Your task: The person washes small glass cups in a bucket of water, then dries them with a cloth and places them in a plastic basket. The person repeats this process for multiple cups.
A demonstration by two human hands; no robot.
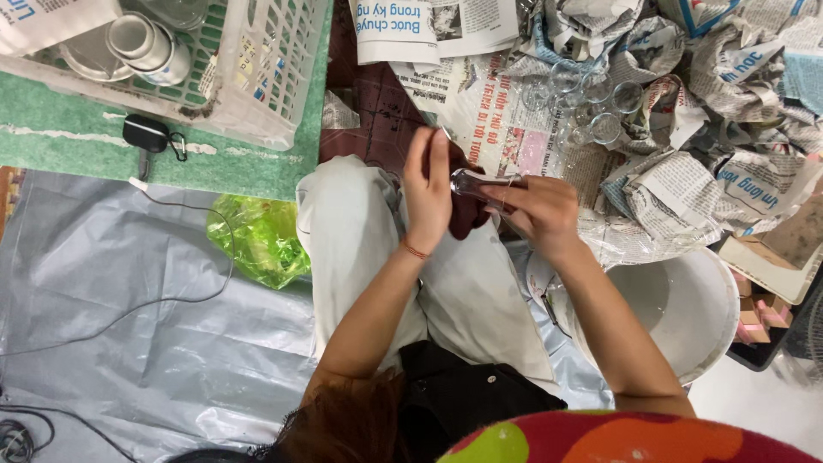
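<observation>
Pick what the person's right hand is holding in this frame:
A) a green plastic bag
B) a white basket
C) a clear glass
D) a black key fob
C: the right hand grips a clear glass over the lap, while the left hand presses a dark red cloth against it.

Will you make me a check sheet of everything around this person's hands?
Surface: grey plastic sheet over the floor, green mat beyond.
Job's things: small clear glass and dark red cloth.
Clutter: crumpled newspaper, clear glasses on it, green plastic bag.
Grippers: left hand presses the cloth; right hand grips the glass.
Cables: thin white cable across the sheet.
Surroundings: white plastic basket, white bucket, black key fob.
</observation>
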